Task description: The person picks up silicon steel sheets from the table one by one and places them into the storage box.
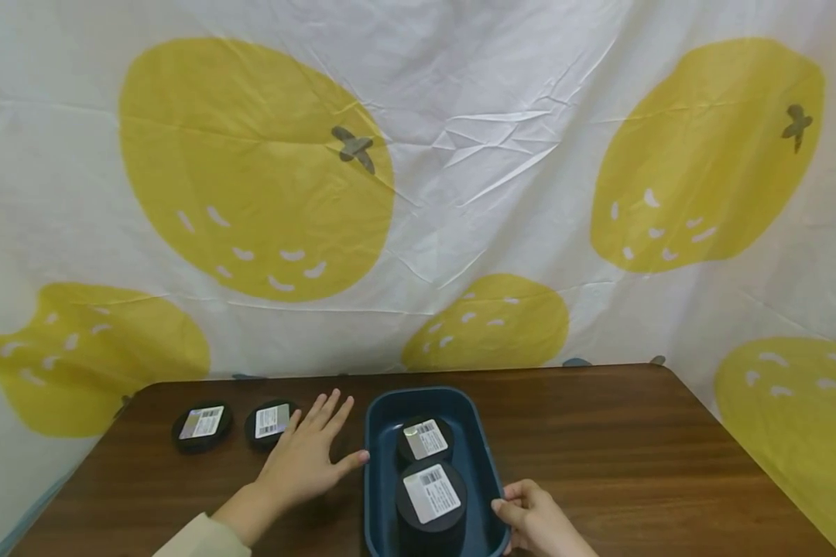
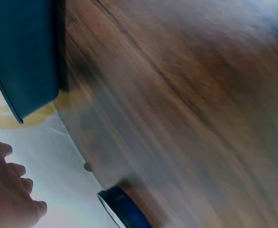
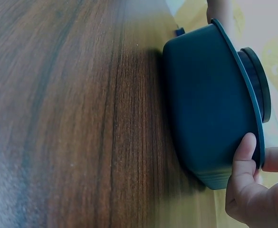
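Note:
A dark blue rectangular bin (image 1: pixel 479 464) stands at the table's middle front. Inside are black round containers with white barcode labels: a rear one (image 1: pixel 418 435) and a front one (image 1: pixel 432 495) that sits higher, its lid (image 3: pixel 262 88) above the rim in the right wrist view. My right hand (image 1: pixel 539 520) pinches the bin's front right rim between thumb and fingers. My left hand (image 1: pixel 306 460) is spread, its thumb tip at the bin's left rim; whether it touches cannot be told. Its fingers partly cover a black round container (image 1: pixel 268 425) on the table.
Another labelled black round container (image 1: pixel 202 427) lies at the table's back left. The brown wooden table (image 1: pixel 599 449) extends to the right of the bin. Behind it hangs a white curtain (image 1: pixel 460 193) printed with yellow fruit, close to the table's back edge.

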`<act>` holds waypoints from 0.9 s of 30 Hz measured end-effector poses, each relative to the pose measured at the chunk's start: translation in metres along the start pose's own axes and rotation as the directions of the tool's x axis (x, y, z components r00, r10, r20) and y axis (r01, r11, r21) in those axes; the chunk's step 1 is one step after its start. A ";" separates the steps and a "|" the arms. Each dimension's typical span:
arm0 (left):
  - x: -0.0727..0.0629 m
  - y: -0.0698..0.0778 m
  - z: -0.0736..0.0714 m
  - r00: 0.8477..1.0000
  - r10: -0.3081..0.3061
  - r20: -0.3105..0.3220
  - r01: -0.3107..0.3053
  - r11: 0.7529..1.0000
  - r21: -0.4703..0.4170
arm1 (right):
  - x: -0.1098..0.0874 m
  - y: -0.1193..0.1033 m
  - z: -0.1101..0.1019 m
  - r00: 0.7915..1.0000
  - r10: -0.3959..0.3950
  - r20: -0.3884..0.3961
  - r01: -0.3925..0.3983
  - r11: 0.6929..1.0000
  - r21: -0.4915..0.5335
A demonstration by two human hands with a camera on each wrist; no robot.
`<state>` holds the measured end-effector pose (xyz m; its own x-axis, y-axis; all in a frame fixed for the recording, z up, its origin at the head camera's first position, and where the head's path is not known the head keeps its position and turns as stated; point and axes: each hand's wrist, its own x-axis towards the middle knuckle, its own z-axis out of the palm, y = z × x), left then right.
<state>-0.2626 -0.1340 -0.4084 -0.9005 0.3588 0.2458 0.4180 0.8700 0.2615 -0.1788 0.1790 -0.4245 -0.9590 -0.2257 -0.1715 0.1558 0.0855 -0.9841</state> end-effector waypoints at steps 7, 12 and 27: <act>-0.008 -0.010 -0.003 0.999 -0.019 -0.037 0.020 1.000 0.017 | 0.000 0.001 0.000 1.000 -0.002 -0.004 0.002 1.000 0.003; -0.015 -0.018 -0.004 0.997 -0.031 -0.069 0.033 0.999 0.025 | 0.001 0.001 0.000 1.000 -0.013 0.004 0.013 1.000 0.019; -0.033 -0.058 -0.011 0.991 -0.104 -0.084 0.107 0.994 0.028 | -0.001 -0.002 0.001 1.000 -0.001 0.000 0.001 1.000 0.017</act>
<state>-0.2562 -0.2000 -0.4218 -0.9259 0.2367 0.2945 0.3159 0.9125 0.2600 -0.1780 0.1786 -0.4228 -0.9591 -0.2260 -0.1702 0.1587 0.0683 -0.9850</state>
